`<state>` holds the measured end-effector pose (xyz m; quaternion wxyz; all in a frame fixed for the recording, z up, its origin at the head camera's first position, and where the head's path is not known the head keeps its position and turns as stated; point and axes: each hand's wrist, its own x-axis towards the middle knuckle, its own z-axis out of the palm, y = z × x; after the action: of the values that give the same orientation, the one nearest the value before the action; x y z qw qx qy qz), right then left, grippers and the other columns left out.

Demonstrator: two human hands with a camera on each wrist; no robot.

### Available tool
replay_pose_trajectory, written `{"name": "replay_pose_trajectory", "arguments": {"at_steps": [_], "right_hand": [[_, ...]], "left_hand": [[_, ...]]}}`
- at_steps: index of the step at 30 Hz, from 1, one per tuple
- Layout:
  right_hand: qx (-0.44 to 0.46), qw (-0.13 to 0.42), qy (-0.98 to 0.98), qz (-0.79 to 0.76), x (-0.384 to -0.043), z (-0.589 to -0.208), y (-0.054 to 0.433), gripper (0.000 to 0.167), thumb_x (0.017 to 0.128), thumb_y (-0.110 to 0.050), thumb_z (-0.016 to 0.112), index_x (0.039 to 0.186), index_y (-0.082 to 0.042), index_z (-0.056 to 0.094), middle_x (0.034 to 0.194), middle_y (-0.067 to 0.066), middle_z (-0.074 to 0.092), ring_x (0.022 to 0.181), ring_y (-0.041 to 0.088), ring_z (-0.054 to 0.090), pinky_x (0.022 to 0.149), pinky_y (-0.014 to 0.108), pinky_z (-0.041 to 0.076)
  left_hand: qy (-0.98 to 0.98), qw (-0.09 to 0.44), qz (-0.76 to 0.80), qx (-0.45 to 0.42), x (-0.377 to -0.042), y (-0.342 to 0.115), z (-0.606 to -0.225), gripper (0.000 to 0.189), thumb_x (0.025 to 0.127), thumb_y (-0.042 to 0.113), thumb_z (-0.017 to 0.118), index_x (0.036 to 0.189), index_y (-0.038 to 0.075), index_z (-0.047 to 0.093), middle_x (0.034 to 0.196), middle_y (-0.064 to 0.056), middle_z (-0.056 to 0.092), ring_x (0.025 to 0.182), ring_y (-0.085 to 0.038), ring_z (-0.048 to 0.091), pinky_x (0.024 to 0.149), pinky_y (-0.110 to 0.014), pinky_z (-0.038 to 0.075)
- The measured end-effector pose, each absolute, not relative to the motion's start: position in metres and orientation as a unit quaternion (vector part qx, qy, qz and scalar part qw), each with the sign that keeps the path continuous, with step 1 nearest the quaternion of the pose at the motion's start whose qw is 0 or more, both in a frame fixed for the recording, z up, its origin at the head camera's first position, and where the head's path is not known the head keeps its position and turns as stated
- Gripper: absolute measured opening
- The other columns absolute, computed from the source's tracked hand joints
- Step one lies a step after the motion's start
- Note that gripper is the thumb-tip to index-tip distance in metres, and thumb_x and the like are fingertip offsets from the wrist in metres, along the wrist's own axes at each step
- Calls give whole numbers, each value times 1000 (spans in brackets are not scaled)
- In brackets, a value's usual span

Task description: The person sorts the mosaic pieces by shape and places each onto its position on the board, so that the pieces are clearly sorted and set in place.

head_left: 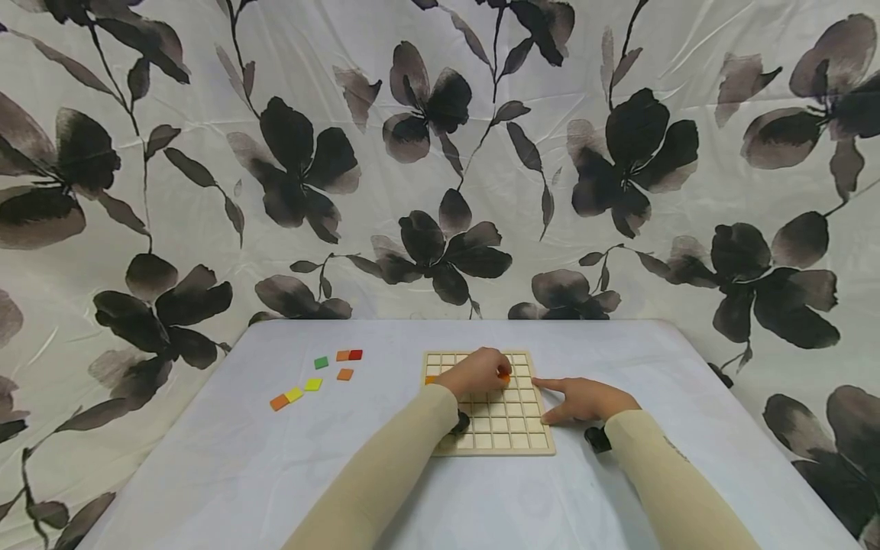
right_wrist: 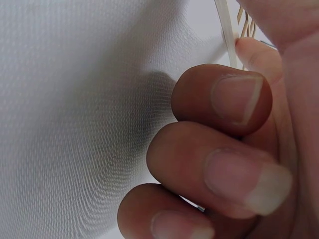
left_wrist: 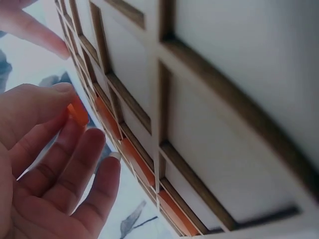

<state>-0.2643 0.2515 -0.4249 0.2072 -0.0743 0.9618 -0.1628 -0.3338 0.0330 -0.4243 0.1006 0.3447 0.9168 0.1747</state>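
Placing seems in hand: the left hand [head_left: 476,373] pinches an orange tile [left_wrist: 79,112] over the grid board [head_left: 512,428], the right hand [head_left: 590,400], forefinger and thumb extended, touches the board's edge, and the next move likely calls for lining the tile up with a square.

A white tablecloth [head_left: 227,473] stretches beneath the left hand [head_left: 474,372] and the right hand [head_left: 587,399], its fine weave visible beside the latter, its straight far edge beyond both; behind it, a pale, creased backdrop [head_left: 522,229] printed with black and grey-brown flowers [head_left: 635,126] and leaves [head_left: 525,145] rises farther out ahead of the hands and spreads wide on either side
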Motion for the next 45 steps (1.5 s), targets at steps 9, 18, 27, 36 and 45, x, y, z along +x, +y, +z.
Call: {"name": "replay_pose_trajectory", "arguments": {"at_steps": [9,18,27,36,45], "right_hand": [[-76,204,962,-166,-264,-426,252,82,76,-53,75,147,-40,37,148,12,46,137,36,41,103,58,37],[-77,208,959,-174,-262,-425,250,79,78,-50,75,147,-39,38,149,11,45,139,36,39,105,59,35],[-74,204,960,-174,-262,-425,250,79,78,-49,75,147,-39,39,149,10,45,138,35,40,105,58,35],[-77,204,960,-173,-262,-425,250,78,79,-48,75,147,-39,38,150,11,43,139,36,38,106,58,34],[-70,206,961,-169,-263,-424,251,79,78,-50,75,147,-39,38,150,11,44,139,36,39,106,58,35]], "left_hand": [[920,98,148,349,-336,39,-430,11,92,18,64,99,14,72,90,5,66,80,-9,54,76,-24,47],[929,111,135,328,-334,44,-430,16,94,20,64,107,14,71,100,4,67,90,-8,58,85,-27,49],[927,106,132,334,-335,46,-430,12,93,19,64,102,15,71,95,5,66,87,-7,56,83,-26,49],[927,110,133,333,-334,47,-429,12,93,18,64,102,15,72,99,4,68,88,-7,57,86,-26,49],[927,106,131,337,-336,44,-429,15,94,15,62,105,16,72,105,4,69,98,-9,61,90,-27,50]]}}
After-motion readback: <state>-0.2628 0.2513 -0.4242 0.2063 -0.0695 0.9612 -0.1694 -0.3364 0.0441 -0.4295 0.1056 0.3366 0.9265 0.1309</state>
